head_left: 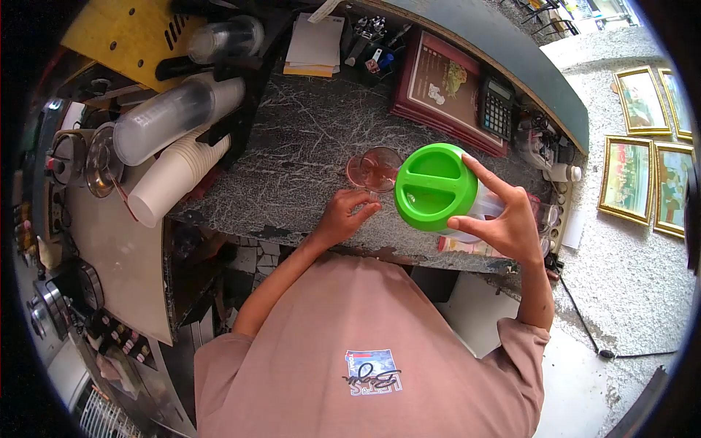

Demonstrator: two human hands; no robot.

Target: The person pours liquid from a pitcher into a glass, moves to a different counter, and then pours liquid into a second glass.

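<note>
My right hand (507, 215) grips a translucent pitcher (482, 204) with a bright green lid (436, 186), its thumb and fingers spread around the side. The pitcher is tilted to the left, and its lid edge is right beside the rim of a clear drinking glass (382, 166) that has reddish liquid in it. Another reddish, rounded glass shape (355, 172) shows at the left of that glass, partly overlapped. My left hand (346, 218) lies low at the counter, fingers curled and fingertips at the near side of the glass; anything in them is hidden.
The dark, scratched counter (292, 139) carries maroon menus (447, 82), a calculator (496, 108) and papers (314, 42) at the back. Stacked paper cups (171, 182) and plastic cups (164, 120) lie at the left. Small jars (548, 215) stand at the right, near framed pictures (626, 179).
</note>
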